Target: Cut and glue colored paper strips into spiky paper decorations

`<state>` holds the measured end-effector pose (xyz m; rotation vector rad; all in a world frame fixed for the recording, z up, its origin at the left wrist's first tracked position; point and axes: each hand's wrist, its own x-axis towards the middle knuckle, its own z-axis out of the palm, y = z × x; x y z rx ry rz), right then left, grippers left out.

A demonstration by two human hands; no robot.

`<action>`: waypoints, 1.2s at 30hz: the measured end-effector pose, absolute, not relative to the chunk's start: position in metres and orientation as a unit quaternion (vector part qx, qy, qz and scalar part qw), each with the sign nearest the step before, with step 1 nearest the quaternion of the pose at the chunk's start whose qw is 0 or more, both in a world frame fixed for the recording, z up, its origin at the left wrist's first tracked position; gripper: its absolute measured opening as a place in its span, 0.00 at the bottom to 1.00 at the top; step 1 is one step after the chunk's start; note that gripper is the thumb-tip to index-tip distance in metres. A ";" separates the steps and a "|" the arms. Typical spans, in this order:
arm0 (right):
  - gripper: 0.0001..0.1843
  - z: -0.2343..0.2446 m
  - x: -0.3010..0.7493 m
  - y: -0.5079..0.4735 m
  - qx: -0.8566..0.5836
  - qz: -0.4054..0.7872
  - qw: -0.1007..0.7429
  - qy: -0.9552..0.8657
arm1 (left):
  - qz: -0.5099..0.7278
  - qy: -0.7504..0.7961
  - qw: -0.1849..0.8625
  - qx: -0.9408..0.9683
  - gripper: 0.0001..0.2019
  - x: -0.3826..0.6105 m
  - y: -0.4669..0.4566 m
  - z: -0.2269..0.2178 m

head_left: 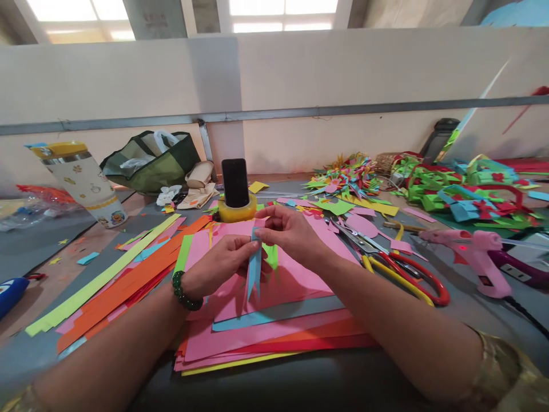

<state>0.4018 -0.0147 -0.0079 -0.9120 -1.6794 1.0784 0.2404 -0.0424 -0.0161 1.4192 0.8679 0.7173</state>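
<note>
My left hand and my right hand meet above a stack of coloured paper sheets. Both pinch a narrow blue paper strip that hangs down with a pointed lower end. My right fingers close on its top end, while my left fingers hold it just below. A green paper piece shows behind the strip under my right hand. A green bead bracelet circles my left wrist.
Long green, orange and pink strips lie at left. Scissors with red and yellow handles and a pink glue gun lie at right. A phone stands in a yellow tape roll. Finished paper flowers, a tumbler, a green bag.
</note>
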 end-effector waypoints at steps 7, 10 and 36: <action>0.16 -0.007 0.402 -0.015 -0.380 0.399 0.466 -0.693 | 0.332 0.356 0.645 0.589 0.17 0.238 -0.038 -0.022; 0.16 -0.007 0.403 -0.014 -0.375 0.398 0.478 -0.687 | 0.330 0.346 0.666 0.573 0.16 0.237 -0.036 -0.024; 0.16 -0.005 0.403 -0.014 -0.387 0.402 0.482 -0.676 | 0.325 0.341 0.695 0.542 0.15 0.237 -0.036 -0.022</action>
